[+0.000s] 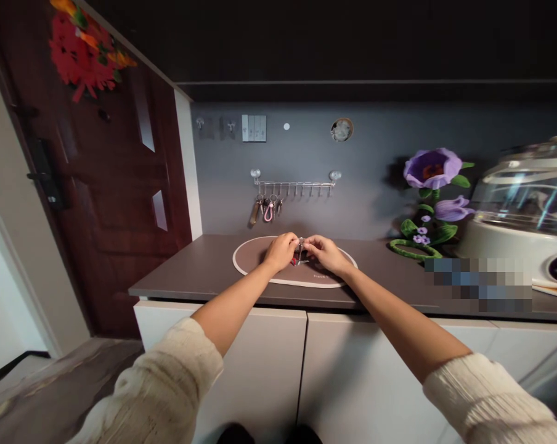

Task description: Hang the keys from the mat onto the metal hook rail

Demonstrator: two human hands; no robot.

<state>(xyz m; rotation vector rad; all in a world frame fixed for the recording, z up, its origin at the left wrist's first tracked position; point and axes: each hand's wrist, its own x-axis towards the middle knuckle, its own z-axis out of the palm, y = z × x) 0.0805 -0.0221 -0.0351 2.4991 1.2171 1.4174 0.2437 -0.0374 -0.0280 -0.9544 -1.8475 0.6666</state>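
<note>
Above an oval brown mat (251, 271) with a pale rim, my left hand (282, 251) and my right hand (325, 253) meet at the fingertips. Both pinch a small metal key ring (301, 241), with what looks like a key hanging below it. Under the fingers, a small red item (293, 262) and a silver key (302, 263) show close to the mat; whether they hang from the ring or lie on the mat I cannot tell. The fingers partly hide the ring.
On the wall behind, a hook rail (294, 184) carries several bunches of keys (268, 209) at its left end. Purple artificial flowers (432, 169) and a white appliance with a clear cover (504, 240) stand at the right of the counter (177, 271). A dark red door (121, 203) is left.
</note>
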